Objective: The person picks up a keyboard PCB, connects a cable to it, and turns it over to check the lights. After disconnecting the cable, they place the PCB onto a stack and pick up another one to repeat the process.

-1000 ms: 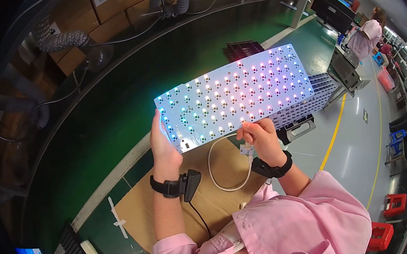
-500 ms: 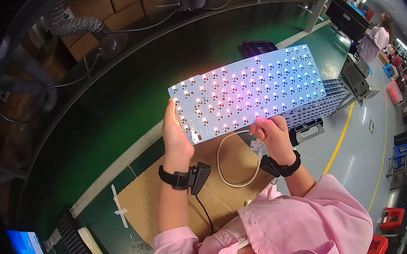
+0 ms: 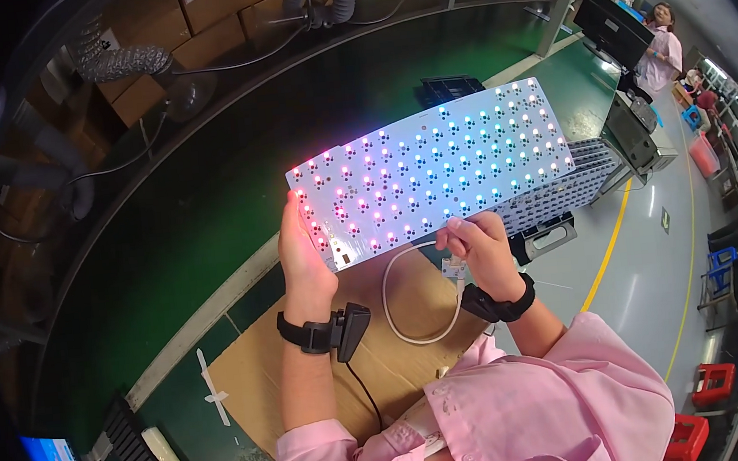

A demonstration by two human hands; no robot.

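Observation:
A white keyboard circuit board [image 3: 419, 192] is held up, tilted, above the workbench. Its many small lights glow red and pink at the left, blue in the middle and greenish to white at the right. My left hand [image 3: 304, 259] grips the board's left end, with the fingers hidden behind it. At the lower edge my right hand [image 3: 488, 253] is closed, its thumb against the board's rim. A white cable [image 3: 388, 310] loops below, running to a small white connector piece [image 3: 453, 268] under my right fingers. Whether these fingers also hold the cable is hidden.
Beneath my arms lies a cardboard sheet [image 3: 262, 365] on the green bench [image 3: 167, 250]. A stack of similar boards [image 3: 582, 179] stands at the right, by a black frame [image 3: 547, 238]. A dark monitor [image 3: 612, 27] and a person in pink [image 3: 661, 56] are farther off.
The lit colours have shifted: the left end went from whitish to red, the middle from pink to blue. Board and hands sit slightly farther left in view. The distant person has turned.

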